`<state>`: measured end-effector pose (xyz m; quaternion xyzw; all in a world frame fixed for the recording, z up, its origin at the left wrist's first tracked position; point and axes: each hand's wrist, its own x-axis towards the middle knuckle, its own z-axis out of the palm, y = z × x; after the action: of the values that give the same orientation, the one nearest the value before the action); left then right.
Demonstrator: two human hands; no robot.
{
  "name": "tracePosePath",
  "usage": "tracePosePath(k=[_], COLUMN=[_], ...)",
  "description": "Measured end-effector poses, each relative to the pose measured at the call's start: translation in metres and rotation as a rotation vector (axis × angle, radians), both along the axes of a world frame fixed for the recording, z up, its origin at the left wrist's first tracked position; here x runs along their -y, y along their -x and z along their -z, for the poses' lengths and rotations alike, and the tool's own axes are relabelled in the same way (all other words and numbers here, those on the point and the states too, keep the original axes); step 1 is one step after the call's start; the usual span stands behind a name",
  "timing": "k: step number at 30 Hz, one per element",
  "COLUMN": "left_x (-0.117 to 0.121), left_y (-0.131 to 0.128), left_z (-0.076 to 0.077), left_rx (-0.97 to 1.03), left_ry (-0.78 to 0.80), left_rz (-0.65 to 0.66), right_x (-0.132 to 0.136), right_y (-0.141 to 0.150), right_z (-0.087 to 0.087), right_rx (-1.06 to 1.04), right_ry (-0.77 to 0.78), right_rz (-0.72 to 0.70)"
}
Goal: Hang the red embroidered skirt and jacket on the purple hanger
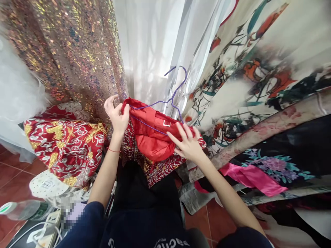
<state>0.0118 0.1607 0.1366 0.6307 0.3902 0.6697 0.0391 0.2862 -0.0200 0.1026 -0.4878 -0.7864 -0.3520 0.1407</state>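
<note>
A red garment [152, 137] with a plain red lining and a silver-and-gold patterned outer side hangs in front of me on a purple wire hanger [172, 98]. The hanger's hook points up and its bar crosses the lining. My left hand [117, 115] pinches the garment's left upper edge between thumb and index finger, the other fingers raised. My right hand [187, 143] lies over the right upper edge, fingers spread against the cloth and hanger. A small white label [167, 123] shows inside the lining. The garment's lower part rests near my lap.
Red cloth with gold and silver embroidery [69, 148] is heaped at left. A sequined fabric [77, 44] and a floral fabric [248, 79] hang behind. A plastic bottle [26, 210] and a power strip [50, 227] lie at lower left. Red tiles [200, 220] cover the floor.
</note>
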Motion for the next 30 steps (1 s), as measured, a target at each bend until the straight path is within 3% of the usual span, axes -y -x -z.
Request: tracePosePath(k=[4, 7, 11, 13, 16, 19, 24, 30], left_x=[-0.012, -0.011, -0.001, 0.005, 0.013, 0.018, 0.026, 0.034], left_y=[-0.002, -0.004, 0.001, 0.005, 0.009, 0.009, 0.008, 0.01], left_z=[-0.001, -0.003, -0.009, -0.012, -0.014, -0.014, -0.012, -0.007], left_rx=[-0.052, -0.136, -0.142, -0.126, -0.121, -0.121, -0.073, -0.129], left_ry=[0.117, 0.138, 0.124, 0.129, 0.129, 0.126, 0.178, 0.187], left_rz=[0.244, 0.303, 0.284, 0.274, 0.28, 0.274, 0.296, 0.319], right_x=[-0.006, -0.025, -0.061, -0.079, -0.099, -0.11, -0.115, -0.117], right_y=[0.018, 0.043, 0.074, 0.083, 0.09, 0.101, 0.118, 0.123], right_z=[0.016, 0.021, -0.001, -0.023, -0.057, -0.076, -0.08, -0.082], right_rx=[0.065, 0.134, 0.167, 0.093, -0.048, -0.055, -0.055, -0.11], right_ry=[-0.038, -0.066, 0.129, 0.142, 0.03, -0.001, 0.068, 0.184], right_rz=[-0.172, -0.301, -0.419, -0.358, -0.201, -0.172, -0.18, -0.068])
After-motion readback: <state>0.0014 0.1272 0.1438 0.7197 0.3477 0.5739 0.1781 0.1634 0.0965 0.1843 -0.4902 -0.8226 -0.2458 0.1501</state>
